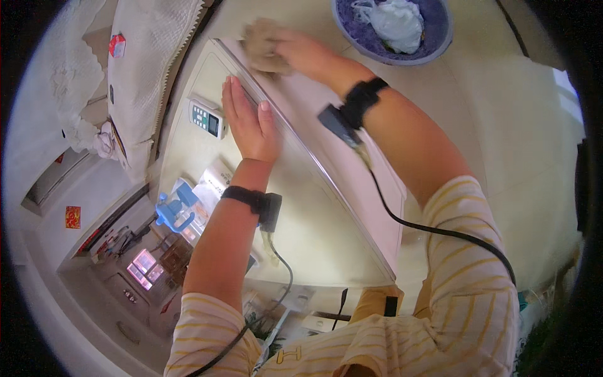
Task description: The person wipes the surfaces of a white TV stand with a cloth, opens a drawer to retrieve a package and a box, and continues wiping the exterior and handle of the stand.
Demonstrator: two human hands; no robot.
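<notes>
My right hand [303,53] grips a crumpled brown cloth [262,45] at the far end of a pale low table or cabinet. The cloth is by the pink side panel [314,116], slightly smeared by motion. My left hand [251,129] lies flat on the cream top [308,207] near its metal-trimmed edge, fingers stretched and thumb apart, holding nothing. Just left of it is a white remote control [206,119] with a small screen. Both wrists carry black straps with small boxes and cables.
A blue-grey basin [352,45] holding a white plastic bag [397,26] stands on the floor at the far right. A sofa with a quilted pale cover [141,69] runs along the left. A blue-handled cup [171,212] and a white packet [215,176] rest on the top's left side.
</notes>
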